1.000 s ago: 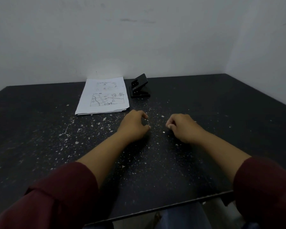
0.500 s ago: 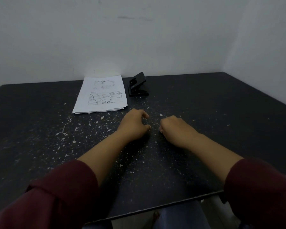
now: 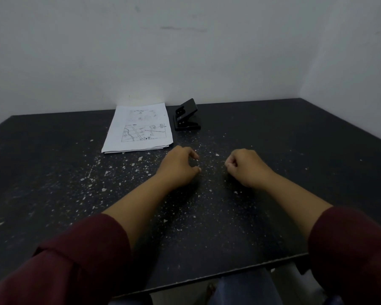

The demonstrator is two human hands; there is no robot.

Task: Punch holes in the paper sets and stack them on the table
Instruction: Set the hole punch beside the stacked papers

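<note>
A stack of white printed paper point(image 3: 139, 128) lies flat at the back of the black table point(image 3: 284, 150), near the wall. Just right of it stands a black hole punch point(image 3: 187, 117) with its lever raised. My left hand point(image 3: 178, 167) rests on the table in front of the paper, fingers curled loosely, holding nothing. My right hand point(image 3: 243, 168) rests beside it to the right as a closed fist, also holding nothing. Both hands are well short of the punch.
Small white paper bits point(image 3: 106, 172) are scattered over the table's middle and left. White walls close the back and right side. The table's front edge point(image 3: 207, 278) runs just above my lap.
My right hand has shifted a little to the right, away from my left hand. The left hand, paper and punch stay where they were.
</note>
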